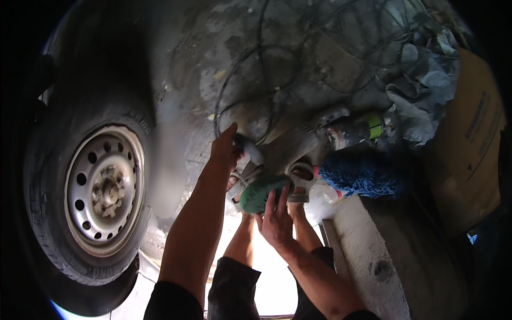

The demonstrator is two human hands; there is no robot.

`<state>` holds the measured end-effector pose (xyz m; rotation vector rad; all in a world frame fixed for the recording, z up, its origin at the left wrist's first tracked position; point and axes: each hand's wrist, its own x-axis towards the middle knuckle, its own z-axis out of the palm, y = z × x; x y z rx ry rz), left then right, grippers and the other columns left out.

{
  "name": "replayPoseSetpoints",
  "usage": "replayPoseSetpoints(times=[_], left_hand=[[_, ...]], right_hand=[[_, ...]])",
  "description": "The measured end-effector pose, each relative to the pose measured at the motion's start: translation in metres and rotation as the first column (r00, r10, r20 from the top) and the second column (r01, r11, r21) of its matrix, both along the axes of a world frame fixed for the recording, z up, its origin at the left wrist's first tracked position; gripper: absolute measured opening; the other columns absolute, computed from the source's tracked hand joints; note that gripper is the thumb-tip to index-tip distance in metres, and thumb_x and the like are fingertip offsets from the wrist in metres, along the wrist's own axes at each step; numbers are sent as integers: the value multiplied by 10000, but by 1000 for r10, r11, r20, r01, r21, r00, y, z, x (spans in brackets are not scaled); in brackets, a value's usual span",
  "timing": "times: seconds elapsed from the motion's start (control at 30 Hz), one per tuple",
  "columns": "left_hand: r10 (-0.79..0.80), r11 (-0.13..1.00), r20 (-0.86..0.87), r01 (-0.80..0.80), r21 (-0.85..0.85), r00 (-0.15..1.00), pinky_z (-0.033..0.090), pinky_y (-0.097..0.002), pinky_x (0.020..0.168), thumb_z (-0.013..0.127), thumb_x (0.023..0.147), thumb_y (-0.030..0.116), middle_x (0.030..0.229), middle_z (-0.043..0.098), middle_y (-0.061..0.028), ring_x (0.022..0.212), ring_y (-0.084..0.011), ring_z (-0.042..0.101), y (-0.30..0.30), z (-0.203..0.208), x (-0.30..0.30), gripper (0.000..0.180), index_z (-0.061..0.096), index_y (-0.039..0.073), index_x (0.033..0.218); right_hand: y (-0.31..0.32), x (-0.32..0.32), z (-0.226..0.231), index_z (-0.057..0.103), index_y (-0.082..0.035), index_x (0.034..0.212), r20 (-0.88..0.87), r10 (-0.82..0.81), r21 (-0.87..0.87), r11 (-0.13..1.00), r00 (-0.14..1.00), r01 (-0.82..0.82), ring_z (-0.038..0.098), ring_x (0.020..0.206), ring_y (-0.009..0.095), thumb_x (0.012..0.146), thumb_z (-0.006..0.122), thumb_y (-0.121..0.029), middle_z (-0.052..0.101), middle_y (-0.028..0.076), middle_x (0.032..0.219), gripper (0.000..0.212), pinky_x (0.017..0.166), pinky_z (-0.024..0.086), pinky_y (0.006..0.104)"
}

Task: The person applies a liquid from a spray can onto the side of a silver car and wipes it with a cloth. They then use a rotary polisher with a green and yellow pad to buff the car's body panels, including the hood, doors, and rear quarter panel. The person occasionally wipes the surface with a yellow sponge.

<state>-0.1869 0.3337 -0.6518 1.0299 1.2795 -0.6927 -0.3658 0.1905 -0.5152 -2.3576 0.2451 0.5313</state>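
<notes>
My left hand (pixel 226 148) is closed round the grey handle of what looks like a polisher (pixel 290 146), its dusty body lying low between my feet. Against the tool is a round green fuzzy pad (pixel 256 193). My right hand (pixel 277 221) grips the pad's near right edge, with fingers on top and the thumb at its side. How the pad joins the tool cannot be made out. A black cable (pixel 217 109) loops on the floor just beyond my left hand.
A car wheel (pixel 106 186) stands close on the left. To the right lie a blue shaggy duster (pixel 360 173), a dirty bottle with a green label (pixel 354 130), crumpled plastic sheeting (pixel 424 90) and a cardboard box (pixel 469 144). A concrete ledge (pixel 368 250) runs beside my right leg.
</notes>
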Motion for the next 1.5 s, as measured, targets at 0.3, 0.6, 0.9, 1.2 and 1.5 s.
replayPoseSetpoints(times=[0.3,0.6,0.9,1.2,1.5], left_hand=[[86,988,25,-89,123,996,496,-371,620,677,834,81,700,630,-117,612,-240,608,-87,106,-30,108,667,-4,768],[-604,664,236,317,677,761,530,-399,685,787,884,269,787,664,-201,733,-261,677,-57,442,-73,441,619,-24,1169],[-882,433,331,303,849,335,491,-359,583,819,726,85,712,636,-113,624,-271,651,74,835,-147,331,698,17,1027],[-930,356,349,38,934,117,424,-391,495,805,645,73,607,538,-73,524,-297,574,146,872,-200,271,665,41,875],[-966,113,113,12,993,-233,414,-355,482,784,627,95,629,506,-15,510,-235,535,238,890,-229,333,643,58,926]], right_hand=[[20,-49,11,152,3,1614,-648,-524,478,284,552,831,653,1218,345,957,742,-258,493,288,1486,920,986,550,368],[-142,69,198,387,-3,1520,350,296,82,936,889,-344,503,1330,485,893,789,-256,478,276,1488,786,1156,370,581],[-62,68,430,481,7,1470,-335,890,904,212,309,370,610,1211,257,780,903,-417,647,148,1322,914,1040,490,414],[32,-19,472,362,15,1544,-88,625,894,393,775,-215,601,1268,228,722,929,-309,615,144,1397,1050,1080,479,390],[189,-76,440,405,-16,1494,28,584,983,131,811,-128,538,1335,227,801,869,-248,565,116,1436,866,1141,417,395]])
